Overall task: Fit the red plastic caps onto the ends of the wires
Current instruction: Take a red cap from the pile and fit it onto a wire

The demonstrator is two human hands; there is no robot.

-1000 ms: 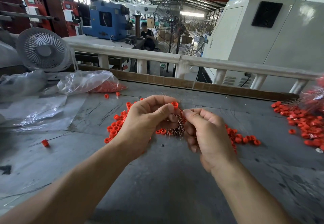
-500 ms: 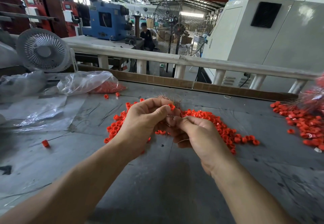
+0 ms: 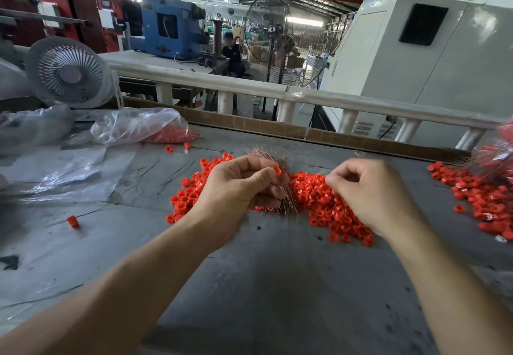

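My left hand (image 3: pixel 238 188) grips a bundle of thin copper wires (image 3: pixel 280 160) and pinches one red cap (image 3: pixel 276 171) between thumb and forefinger. The wire ends stick out above and below the fist. My right hand (image 3: pixel 369 193) hovers to the right of it over the heap of loose red caps (image 3: pixel 322 204). Its fingers are curled and its thumb and forefinger pinch together as on a single thin wire, which the motion blur hides. Both hands are above the grey table (image 3: pixel 277 285).
A second heap of red caps (image 3: pixel 477 199) with capped wires lies at the right edge. A clear bag of caps (image 3: pixel 144 127) and plastic sheets lie at the left. A stray cap (image 3: pixel 73 221) and loose wires (image 3: pixel 175 174) lie left of the hands. A small white fan (image 3: pixel 66 72) stands far left.
My right hand has pulled away from the wire bundle to the right and risen slightly. My left hand has kept its grip on the bundle and the cap.
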